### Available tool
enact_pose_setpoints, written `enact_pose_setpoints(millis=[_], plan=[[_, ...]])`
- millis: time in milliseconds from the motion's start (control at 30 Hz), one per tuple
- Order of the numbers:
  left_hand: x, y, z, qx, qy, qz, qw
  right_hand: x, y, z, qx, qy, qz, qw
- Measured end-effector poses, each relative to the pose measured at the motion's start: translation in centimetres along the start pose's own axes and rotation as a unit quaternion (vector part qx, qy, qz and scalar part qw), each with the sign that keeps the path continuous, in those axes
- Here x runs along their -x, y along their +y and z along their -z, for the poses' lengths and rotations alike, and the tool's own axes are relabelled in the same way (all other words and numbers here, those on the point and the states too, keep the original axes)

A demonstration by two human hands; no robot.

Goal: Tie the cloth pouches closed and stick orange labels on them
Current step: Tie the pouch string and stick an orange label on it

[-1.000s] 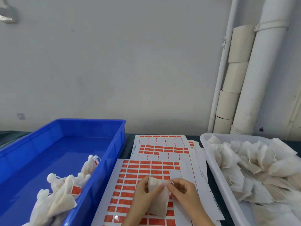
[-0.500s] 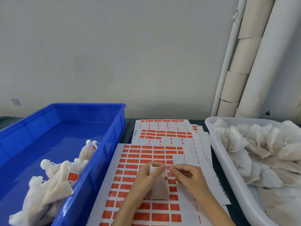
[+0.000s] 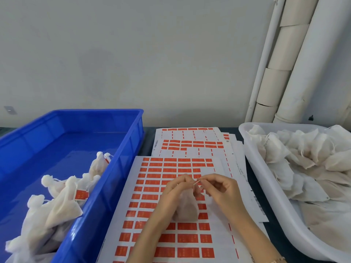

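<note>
A small white cloth pouch [image 3: 187, 207] stands upright on the front label sheet [image 3: 171, 186], its neck gathered. My left hand [image 3: 174, 188] grips the neck of this pouch. My right hand [image 3: 220, 188] pinches the pouch's thin drawstring [image 3: 197, 182] just right of the neck, pulled taut between the two hands. Rows of orange labels [image 3: 187, 238] cover the sheet around and under the pouch.
A blue bin [image 3: 121, 168] on the left holds several tied pouches, one bearing an orange label [image 3: 81, 194]. A white tub [image 3: 266, 188] on the right is heaped with untied pouches [image 3: 296, 158]. More label sheets [image 3: 191, 143] lie behind. White pipes [image 3: 296, 73] stand at the back right.
The pouch's mouth went from spread open to gathered tight. My right hand moved from the pouch's rim to the drawstring and pulled it rightwards. The camera tilted down.
</note>
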State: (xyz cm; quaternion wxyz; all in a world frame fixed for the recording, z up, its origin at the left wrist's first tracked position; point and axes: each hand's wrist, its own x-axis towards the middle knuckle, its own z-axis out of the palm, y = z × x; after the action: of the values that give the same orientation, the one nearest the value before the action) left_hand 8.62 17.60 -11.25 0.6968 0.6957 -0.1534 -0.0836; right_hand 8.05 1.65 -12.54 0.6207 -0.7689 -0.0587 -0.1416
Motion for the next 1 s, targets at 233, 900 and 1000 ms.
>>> enact_pose_setpoints(millis=[233,900,1000], plan=[[0.1,0.1,0.2,0.076,-0.013,-0.031,0.997,-0.1,-0.4,0.7,-0.009,0.064,-0.004,0.998],[1.2,1.7,0.3,0.032,-0.14,0.105,0.984,-0.5,-0.7,2.3,-0.063,0.234,0.009,0.97],[1.2,1.4,0.5,0.088,-0.07,0.071,0.991,-0.6,-0.5,2.5,-0.042,0.243,0.003,0.969]])
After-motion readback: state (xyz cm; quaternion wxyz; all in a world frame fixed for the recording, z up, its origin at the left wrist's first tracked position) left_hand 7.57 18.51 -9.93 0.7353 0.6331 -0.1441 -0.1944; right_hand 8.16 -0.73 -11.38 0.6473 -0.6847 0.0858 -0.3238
